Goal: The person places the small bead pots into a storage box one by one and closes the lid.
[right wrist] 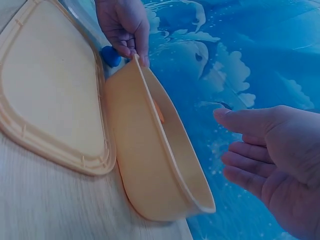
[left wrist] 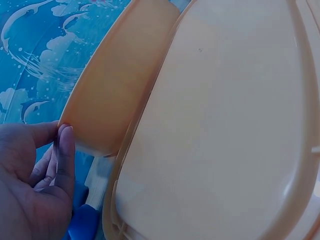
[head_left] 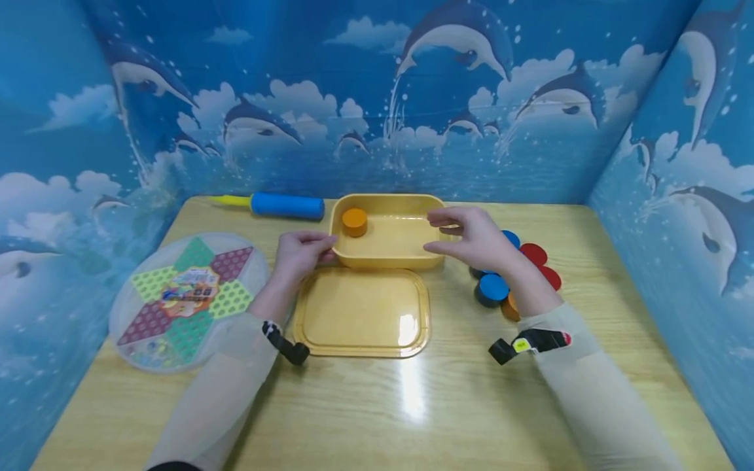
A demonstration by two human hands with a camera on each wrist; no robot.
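Note:
A yellow plastic box (head_left: 394, 243) stands without its lid at the back of the table, and an orange round block (head_left: 355, 222) lies inside near its left end. My left hand (head_left: 300, 255) pinches the box's left rim between thumb and fingers, as the left wrist view also shows. Over the right end of the box hovers my right hand (head_left: 474, 239), thumb and fingers apart and nothing between them. In the right wrist view that hand (right wrist: 280, 155) is clear of the rim. The matching yellow lid (head_left: 362, 311) lies flat just in front of the box.
Blue round blocks (head_left: 492, 290), red ones (head_left: 533, 254) and an orange one (head_left: 511, 309) cluster at right, partly hidden by my right arm. A star-patterned round game board (head_left: 188, 301) lies at left. Behind it is a blue hand pump (head_left: 287, 205) with a yellow nozzle.

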